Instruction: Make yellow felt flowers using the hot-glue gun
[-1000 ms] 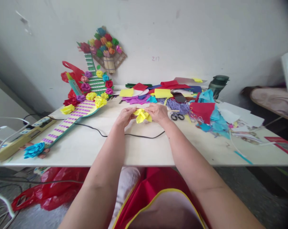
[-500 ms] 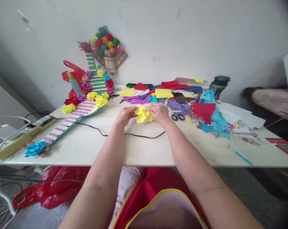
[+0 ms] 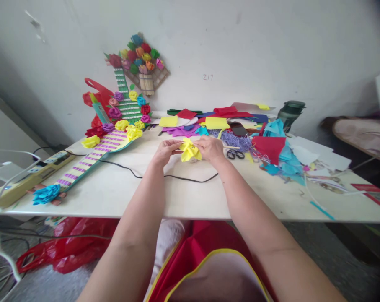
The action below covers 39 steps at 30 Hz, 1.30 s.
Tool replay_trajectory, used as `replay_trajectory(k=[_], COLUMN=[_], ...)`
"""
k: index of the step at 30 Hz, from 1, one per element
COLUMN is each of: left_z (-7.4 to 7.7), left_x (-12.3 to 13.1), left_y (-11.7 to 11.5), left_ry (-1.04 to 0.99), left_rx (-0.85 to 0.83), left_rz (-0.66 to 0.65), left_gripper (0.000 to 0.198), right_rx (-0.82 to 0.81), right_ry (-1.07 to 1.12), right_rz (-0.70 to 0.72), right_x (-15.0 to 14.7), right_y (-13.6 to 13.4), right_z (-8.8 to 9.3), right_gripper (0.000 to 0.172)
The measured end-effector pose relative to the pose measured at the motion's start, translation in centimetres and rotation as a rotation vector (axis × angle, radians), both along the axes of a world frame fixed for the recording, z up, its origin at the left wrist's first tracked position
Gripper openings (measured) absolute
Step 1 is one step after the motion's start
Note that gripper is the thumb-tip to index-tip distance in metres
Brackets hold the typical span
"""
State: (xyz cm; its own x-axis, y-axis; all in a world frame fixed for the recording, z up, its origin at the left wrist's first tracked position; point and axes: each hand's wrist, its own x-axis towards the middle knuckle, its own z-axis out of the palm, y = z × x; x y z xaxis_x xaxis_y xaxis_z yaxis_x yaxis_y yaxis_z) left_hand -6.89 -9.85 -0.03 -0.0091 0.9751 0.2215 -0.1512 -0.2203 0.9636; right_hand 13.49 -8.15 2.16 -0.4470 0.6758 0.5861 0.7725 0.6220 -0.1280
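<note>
A yellow paper flower (image 3: 190,151) is held over the middle of the table, between both hands. My left hand (image 3: 165,152) pinches its left petals between thumb and fingers. My right hand (image 3: 211,148) grips the flower from the right, its fingers closed near the centre. A thin pale stick (image 3: 231,147) juts out to the right from behind my right hand; whether it joins the flower is hidden. Black-handled scissors (image 3: 235,154) lie just right of that hand.
A black cable (image 3: 127,168) crosses the table below my hands. Left lies a guitar-shaped craft (image 3: 92,157) with paper flowers, near a power strip (image 3: 51,167). Coloured paper sheets (image 3: 217,123) and purple shreds (image 3: 236,140) line the back. A dark bottle (image 3: 290,113) stands back right.
Both hands keep hold of the yellow paper flower, whose petals have turned very slightly. The whole view has shifted a little.
</note>
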Motion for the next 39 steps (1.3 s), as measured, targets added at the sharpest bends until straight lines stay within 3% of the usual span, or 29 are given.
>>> replay_trajectory(k=[16, 39], left_z=[0.3, 0.1], left_x=[1.5, 2.5], left_y=[0.2, 0.3], left_ry=[0.038, 0.046], left_rx=[-0.052, -0.106], left_rz=[0.098, 0.198], left_gripper=[0.033, 0.020], right_rx=[0.022, 0.070], right_ry=[-0.179, -0.243], right_rz=[-0.121, -0.101], right_x=[-0.8, -1.6], right_y=[-1.2, -1.5], right_z=[0.3, 0.1], right_gripper=[0.038, 0.040])
